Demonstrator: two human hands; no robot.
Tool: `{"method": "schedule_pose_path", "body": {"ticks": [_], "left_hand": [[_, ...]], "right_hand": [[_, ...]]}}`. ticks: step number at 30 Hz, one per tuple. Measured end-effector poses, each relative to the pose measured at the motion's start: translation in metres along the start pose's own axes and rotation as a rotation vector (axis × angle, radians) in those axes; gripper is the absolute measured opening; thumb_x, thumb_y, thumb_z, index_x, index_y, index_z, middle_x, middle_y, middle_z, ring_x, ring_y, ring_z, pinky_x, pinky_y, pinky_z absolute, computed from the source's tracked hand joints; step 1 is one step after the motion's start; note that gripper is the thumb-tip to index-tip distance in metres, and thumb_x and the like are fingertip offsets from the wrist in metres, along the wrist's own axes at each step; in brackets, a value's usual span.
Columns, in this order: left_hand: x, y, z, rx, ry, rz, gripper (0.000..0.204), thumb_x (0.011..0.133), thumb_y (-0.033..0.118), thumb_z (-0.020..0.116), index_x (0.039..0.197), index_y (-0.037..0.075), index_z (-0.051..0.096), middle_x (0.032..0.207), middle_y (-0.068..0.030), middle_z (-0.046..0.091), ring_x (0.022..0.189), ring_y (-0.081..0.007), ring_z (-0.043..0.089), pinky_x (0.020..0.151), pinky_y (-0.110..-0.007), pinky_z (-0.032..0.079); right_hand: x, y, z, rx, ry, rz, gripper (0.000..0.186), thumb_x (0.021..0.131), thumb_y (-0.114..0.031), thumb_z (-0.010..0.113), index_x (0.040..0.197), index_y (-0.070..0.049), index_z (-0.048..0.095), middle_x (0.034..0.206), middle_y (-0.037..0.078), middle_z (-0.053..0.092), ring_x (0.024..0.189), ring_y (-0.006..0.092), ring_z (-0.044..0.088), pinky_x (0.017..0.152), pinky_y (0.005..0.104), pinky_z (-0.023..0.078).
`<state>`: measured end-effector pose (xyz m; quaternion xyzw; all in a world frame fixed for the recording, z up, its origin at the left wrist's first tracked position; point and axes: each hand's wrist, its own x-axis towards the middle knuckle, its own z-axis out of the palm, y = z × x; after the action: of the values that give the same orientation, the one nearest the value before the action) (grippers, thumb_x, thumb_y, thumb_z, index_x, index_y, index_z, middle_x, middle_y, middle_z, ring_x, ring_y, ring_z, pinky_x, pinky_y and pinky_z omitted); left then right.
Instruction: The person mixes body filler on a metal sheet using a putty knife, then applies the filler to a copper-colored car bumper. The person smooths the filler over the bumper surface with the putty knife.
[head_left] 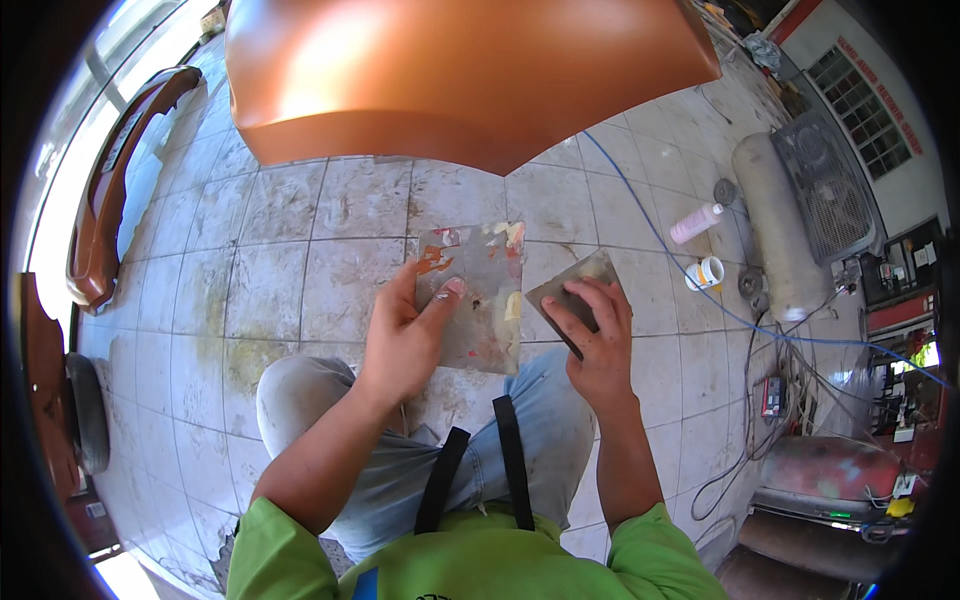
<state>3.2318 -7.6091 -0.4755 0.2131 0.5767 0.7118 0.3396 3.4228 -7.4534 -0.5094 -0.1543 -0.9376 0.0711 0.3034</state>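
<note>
My left hand (402, 345) grips a grey, squarish mixing board (480, 330) by its left side, the thumb lying on top. Patches of orange, red and cream filler are stuck to the board. In my right hand (605, 345) is a flat grey putty spreader (583, 273), tilted, with the fingers spread across its face and a cream smear near its far corner. The spreader is just right of the board, with a small gap between them. Ahead stands a large orange car panel (450, 100), apart from both hands.
A blue hose (640, 205) crosses the tiled floor at right. Near it are a pink-white bottle (697, 223), a white tub (705, 273) and a grey cylindrical tank (775, 225). Cables (745, 430) lie at lower right. A brown bumper (115, 190) and a tyre (88, 412) are at left.
</note>
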Motion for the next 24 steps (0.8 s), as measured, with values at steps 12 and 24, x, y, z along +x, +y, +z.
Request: {"method": "schedule_pose_path", "body": {"ticks": [12,24], "left_hand": [[0.005,-0.002,-0.005,0.343,0.247,0.481,0.021,0.105,0.006,0.061,0.124,-0.003,0.063,0.105,-0.009,0.073,0.094,-0.0122,0.065,0.085,-0.028,0.053],[-0.007,-0.014,-0.003,-0.221,0.13,-0.04,0.031,0.105,0.01,0.06,0.135,0.001,0.059,0.123,-0.0094,0.069,0.108,-0.0174,0.067,0.095,-0.035,0.056]], "right_hand": [[-0.021,-0.06,0.021,0.244,-0.081,-0.043,0.055,0.069,-0.002,0.071,0.121,-0.022,0.076,0.126,0.003,0.064,0.121,0.0298,0.06,0.107,0.0568,0.042],[-0.014,-0.006,0.025,0.415,0.028,0.132,0.071,0.069,0.015,0.071,0.131,-0.02,0.068,0.142,0.017,0.05,0.132,0.0423,0.051,0.109,0.0496,0.047]]}}
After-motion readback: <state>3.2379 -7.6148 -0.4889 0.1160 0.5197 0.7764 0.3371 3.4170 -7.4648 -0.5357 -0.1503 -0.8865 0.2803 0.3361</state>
